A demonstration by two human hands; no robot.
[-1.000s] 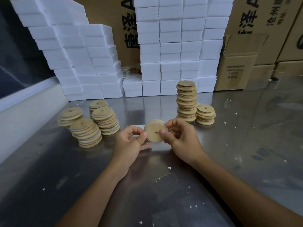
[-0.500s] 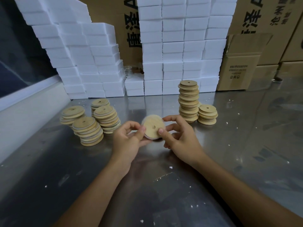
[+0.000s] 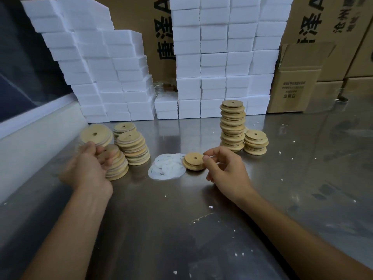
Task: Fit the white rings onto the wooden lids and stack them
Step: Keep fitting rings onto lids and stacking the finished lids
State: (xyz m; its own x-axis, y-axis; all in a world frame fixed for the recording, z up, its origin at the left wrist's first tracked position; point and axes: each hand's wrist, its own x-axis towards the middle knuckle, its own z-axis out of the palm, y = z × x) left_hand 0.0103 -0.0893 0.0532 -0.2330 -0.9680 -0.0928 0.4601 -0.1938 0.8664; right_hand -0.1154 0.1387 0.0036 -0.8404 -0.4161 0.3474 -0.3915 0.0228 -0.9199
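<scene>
**Hands among lid stacks**

The left hand [image 3: 88, 168] gripped a ringed wooden lid [image 3: 96, 135] just above its fingers. The right hand [image 3: 226, 170], loosely curled, pinched nothing; a bare lid [image 3: 194, 161] and white rings [image 3: 168, 166] lay beside its fingertips, a tall stack [image 3: 232, 126] beyond.

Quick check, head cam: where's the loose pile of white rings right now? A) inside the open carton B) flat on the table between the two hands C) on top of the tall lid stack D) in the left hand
B: the white rings lie flat on the steel table, just left of a lone wooden lid that the right hand reaches, while the left hand holds a lid over by the left stacks.
</scene>
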